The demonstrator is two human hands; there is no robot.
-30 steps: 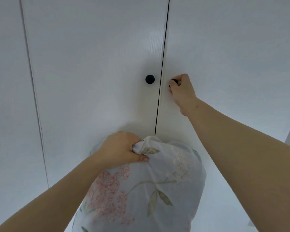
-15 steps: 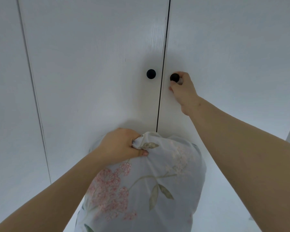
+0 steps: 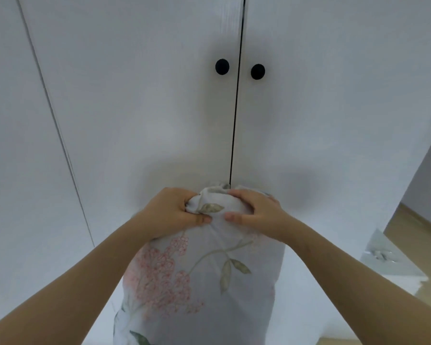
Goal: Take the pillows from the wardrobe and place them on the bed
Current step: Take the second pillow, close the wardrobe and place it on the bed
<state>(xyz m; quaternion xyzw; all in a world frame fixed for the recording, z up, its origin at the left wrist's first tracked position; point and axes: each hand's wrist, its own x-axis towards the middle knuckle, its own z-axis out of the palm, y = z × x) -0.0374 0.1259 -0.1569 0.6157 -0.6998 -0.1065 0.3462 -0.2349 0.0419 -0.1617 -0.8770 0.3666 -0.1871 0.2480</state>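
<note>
A pillow [image 3: 199, 277] in a pale cover with pink flowers and green leaves hangs upright in front of me. My left hand [image 3: 169, 214] grips a bunched corner of its top edge. My right hand [image 3: 255, 212] holds the top edge beside it, fingers curled over the fabric and thumb pressed on the front. The white wardrobe [image 3: 135, 108] fills the view behind, both doors closed, with two black knobs [image 3: 222, 67] either side of the centre gap. The pillow's lower end is cut off by the frame.
The wardrobe's right side ends at a corner [image 3: 418, 170]; beyond it lie wooden floor [image 3: 413, 227] and a white object with a metal part [image 3: 386, 255] low on the right. A further door panel [image 3: 15, 145] stands at left.
My right hand has let go of the right door knob and dropped down to hold the pillow's top edge next to my left hand. The doors stay closed.
</note>
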